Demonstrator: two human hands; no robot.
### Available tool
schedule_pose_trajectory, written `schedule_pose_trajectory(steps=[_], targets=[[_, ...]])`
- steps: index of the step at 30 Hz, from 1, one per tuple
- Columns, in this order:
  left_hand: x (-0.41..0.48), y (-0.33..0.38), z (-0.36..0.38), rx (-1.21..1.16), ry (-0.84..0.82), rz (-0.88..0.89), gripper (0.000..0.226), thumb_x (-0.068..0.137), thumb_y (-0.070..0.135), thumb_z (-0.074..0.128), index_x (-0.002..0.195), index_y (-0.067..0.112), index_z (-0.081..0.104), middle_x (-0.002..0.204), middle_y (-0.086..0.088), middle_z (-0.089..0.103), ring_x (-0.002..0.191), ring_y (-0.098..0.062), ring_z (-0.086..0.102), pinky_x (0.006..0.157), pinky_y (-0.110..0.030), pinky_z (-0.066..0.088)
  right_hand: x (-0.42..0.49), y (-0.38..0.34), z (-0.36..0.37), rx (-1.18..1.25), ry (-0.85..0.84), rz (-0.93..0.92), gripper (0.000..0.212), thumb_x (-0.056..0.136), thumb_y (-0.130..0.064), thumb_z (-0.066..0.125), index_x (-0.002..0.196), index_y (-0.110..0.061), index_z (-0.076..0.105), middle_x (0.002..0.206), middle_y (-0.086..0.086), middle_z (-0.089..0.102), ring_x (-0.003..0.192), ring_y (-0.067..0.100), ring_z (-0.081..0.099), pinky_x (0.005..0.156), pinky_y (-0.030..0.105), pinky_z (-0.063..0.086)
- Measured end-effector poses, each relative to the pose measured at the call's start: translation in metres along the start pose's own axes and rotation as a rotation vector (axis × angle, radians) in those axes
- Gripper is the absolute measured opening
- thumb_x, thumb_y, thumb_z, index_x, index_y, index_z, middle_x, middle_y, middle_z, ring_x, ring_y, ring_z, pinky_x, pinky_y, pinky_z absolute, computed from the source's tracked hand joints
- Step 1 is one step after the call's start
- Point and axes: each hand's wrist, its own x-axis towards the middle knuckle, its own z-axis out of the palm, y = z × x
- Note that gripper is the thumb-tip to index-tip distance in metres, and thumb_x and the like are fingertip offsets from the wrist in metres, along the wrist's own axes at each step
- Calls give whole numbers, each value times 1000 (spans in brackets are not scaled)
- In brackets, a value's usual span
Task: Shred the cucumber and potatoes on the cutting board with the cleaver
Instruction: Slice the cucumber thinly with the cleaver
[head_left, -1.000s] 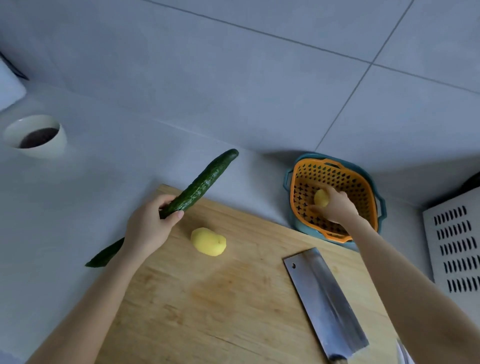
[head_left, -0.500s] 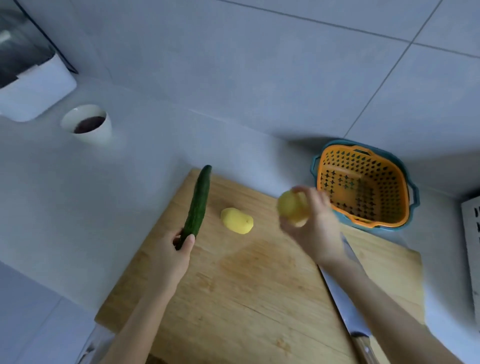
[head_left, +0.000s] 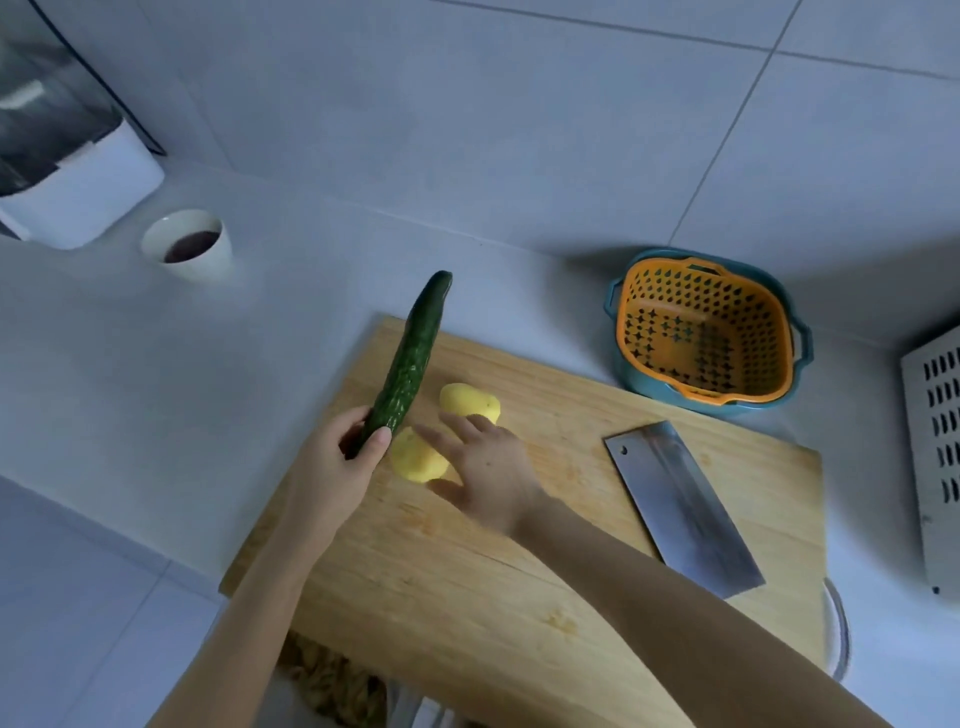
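While the left hand (head_left: 332, 467) curls its fingers and thumb round the lower end of the cucumber (head_left: 413, 358), the long green body runs straight away from that grip toward the wall, leaning a little to the right, its far tip reaching past the back edge of the cutting board (head_left: 467, 597). The right hand (head_left: 488, 467) lies over the board just beside it, fingers spread and fairly straight, with the nearer potato (head_left: 413, 457) sitting between forefinger and thumb; from where I stand it looks to be resting against the potato rather than pinching it, though the blur makes that hard to swear to. A second potato (head_left: 467, 400) sits just past the fingertips, close to the cucumber's flank. Off to the right the cleaver (head_left: 680, 509) lies flat on the board, well apart from the vegetables, its blade slanting from mid-board toward the near right corner. That puts it on the right hand's side, so I would expect that hand to fetch it while the left lays the cucumber down across the board. An orange basket (head_left: 644, 312) stands beyond the board.
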Motion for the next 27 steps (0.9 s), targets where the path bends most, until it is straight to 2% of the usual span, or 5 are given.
schedule_pose_trajectory(steps=[3, 8, 16, 22, 27], targets=[[-6, 17, 13, -17, -94, 95, 31, 93, 23, 59, 123, 19, 59, 95, 23, 58, 92, -2, 57, 69, -7, 37, -63, 28, -13, 13, 167, 250, 29, 80, -32, 67, 105, -18, 64, 96, 2, 65, 82, 26, 64, 56, 33, 51], [-21, 36, 55, 104, -334, 341, 37, 94, 25, 57, 129, 17, 55, 109, 15, 59, 98, -5, 56, 80, -20, 45, -187, 80, -22, -43, -215, 724, 49, 87, -60, 45, 123, -27, 44, 115, -7, 53, 104, 14, 55, 72, 26, 45], [-21, 49, 95, 421, -794, 434, 33, 97, 34, 50, 127, 22, 59, 114, 8, 66, 100, -12, 62, 82, -24, 48, -247, 82, -13, 3, -222, 884, 63, 90, -47, 45, 141, -27, 15, 104, 2, 55, 84, 22, 62, 58, 29, 44], [-24, 75, 97, 98, -1050, 171, 28, 95, 28, 57, 83, 3, 63, 70, -1, 64, 63, -15, 58, 57, -24, 43, -283, 108, -26, -56, 93, 723, 35, 74, -8, 68, 108, -14, 60, 71, 1, 55, 61, 22, 56, 42, 31, 42], [2, 111, 83, 612, -1193, 443, 16, 78, 32, 78, 91, 32, 68, 68, 30, 56, 68, 12, 52, 64, -11, 36, -310, 136, -69, 16, 196, 769, 19, 78, -15, 67, 94, -24, 64, 63, -6, 56, 55, 15, 53, 45, 28, 45]])
